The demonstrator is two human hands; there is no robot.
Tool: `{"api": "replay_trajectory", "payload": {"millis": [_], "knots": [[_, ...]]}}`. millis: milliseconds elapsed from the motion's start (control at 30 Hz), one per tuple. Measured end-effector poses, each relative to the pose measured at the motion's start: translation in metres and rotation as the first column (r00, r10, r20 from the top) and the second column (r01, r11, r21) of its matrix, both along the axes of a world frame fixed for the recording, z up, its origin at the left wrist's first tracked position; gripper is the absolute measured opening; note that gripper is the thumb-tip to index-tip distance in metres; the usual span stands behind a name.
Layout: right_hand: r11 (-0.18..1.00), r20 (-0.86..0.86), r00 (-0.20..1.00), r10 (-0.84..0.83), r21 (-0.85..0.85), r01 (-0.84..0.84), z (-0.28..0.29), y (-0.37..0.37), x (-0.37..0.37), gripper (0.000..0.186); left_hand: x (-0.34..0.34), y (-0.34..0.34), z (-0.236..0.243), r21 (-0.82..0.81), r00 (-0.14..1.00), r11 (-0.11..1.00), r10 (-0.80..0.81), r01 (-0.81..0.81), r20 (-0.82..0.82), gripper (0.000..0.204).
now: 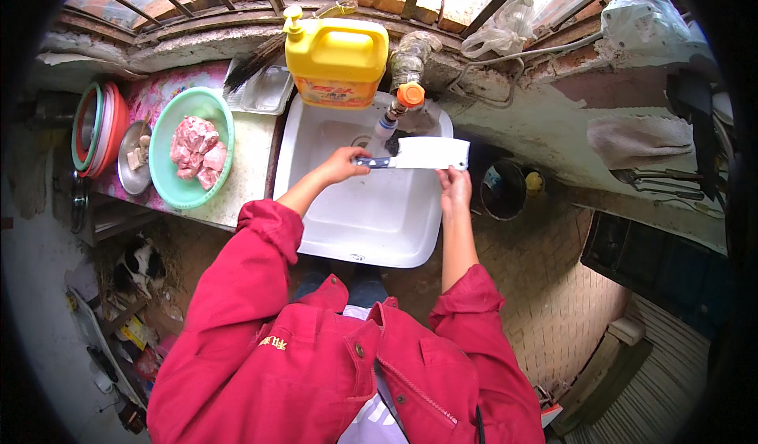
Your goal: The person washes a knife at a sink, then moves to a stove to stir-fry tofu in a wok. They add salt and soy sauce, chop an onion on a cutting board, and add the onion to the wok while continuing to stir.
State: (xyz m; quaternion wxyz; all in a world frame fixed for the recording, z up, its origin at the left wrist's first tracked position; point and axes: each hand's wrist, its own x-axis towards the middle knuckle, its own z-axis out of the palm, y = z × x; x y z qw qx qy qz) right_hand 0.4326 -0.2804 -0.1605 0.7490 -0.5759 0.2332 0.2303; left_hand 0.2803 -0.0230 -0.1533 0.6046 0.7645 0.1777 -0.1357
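A cleaver with a broad pale blade and a dark handle lies level above the white sink. My left hand is closed on the handle. At the blade's far right end, the fingers of my right hand grip its lower corner. Just behind the blade is the tap, with an orange knob and a pale spout pointing down into the basin. Whether water runs from it I cannot make out.
Left of the sink, a green basin holds raw meat beside a metal bowl. A yellow jug stands at the sink's back edge. A dark bucket is to the right, and a black-and-white animal lies at lower left.
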Motion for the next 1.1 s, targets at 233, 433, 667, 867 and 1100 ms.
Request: {"api": "replay_trajectory", "payload": {"millis": [233,433,667,867,1100], "knots": [[0.910,-0.202,0.902,0.382,-0.089,-0.406,-0.028,0.098,-0.053,0.016,-0.102,0.000,0.024,0.654,1.000,0.756,-0.015,0.019,-0.012,0.031],[0.592,0.114,0.647,0.754,-0.546,-0.593,-0.041,0.145,-0.057,0.024,-0.150,-0.002,0.013,0.114,0.922,0.964,0.263,-0.240,-0.283,0.036],[0.433,-0.075,0.636,0.768,-0.670,-0.602,-0.044,0.146,-0.053,0.035,-0.132,-0.016,0.048,-0.360,0.807,0.755,0.367,-0.549,-0.462,0.037],[0.352,-0.149,0.701,0.698,-0.781,-0.516,-0.024,0.149,-0.045,0.025,-0.116,-0.015,0.052,-0.587,0.816,0.576,0.307,-0.569,-0.490,0.036],[0.565,0.130,0.803,0.582,-0.774,-0.285,-0.002,0.097,-0.002,0.021,-0.078,-0.012,0.022,-0.640,0.867,0.598,0.221,-0.482,-0.446,0.035]]}}
